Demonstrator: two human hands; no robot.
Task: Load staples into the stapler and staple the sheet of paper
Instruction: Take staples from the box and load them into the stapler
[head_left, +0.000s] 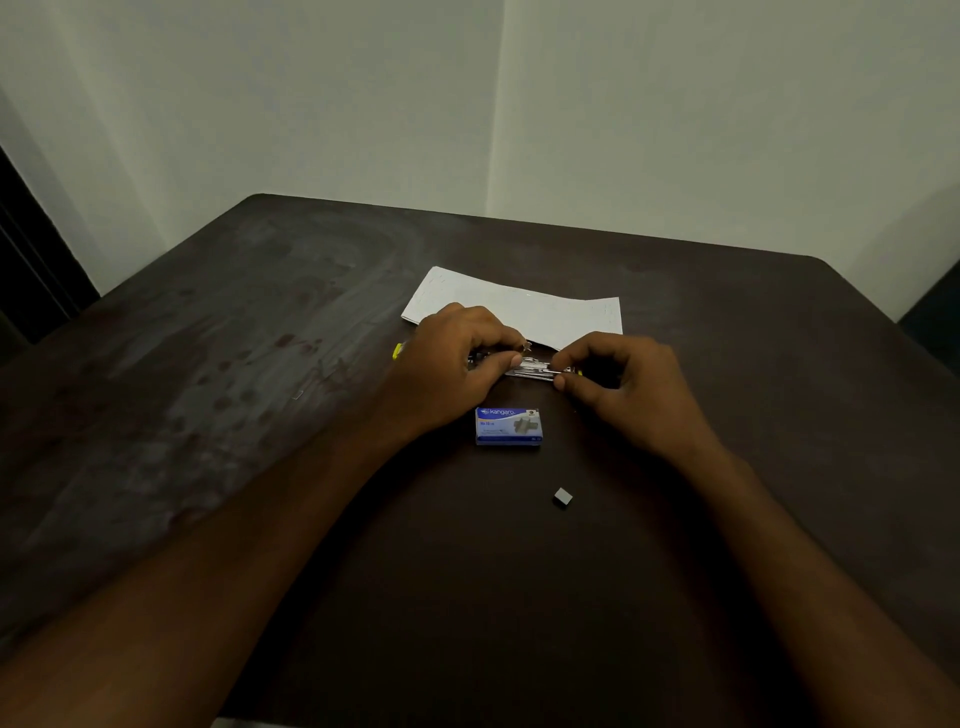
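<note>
A small stapler (530, 370) with a metal channel and yellow ends lies between my hands on the dark table. My left hand (457, 358) grips its left part and covers most of it. My right hand (623, 384) pinches the right end of the metal channel between thumb and forefinger; whether a staple strip is in those fingers cannot be told. A white sheet of paper (519, 306) lies just behind the hands. A blue staple box (508, 426) sits closed just in front of the stapler.
A small grey block, maybe a piece of staple strip (563, 497), lies on the table (260, 364) in front of the box. A tiny stray staple (297, 395) lies at left. Light walls stand behind the table.
</note>
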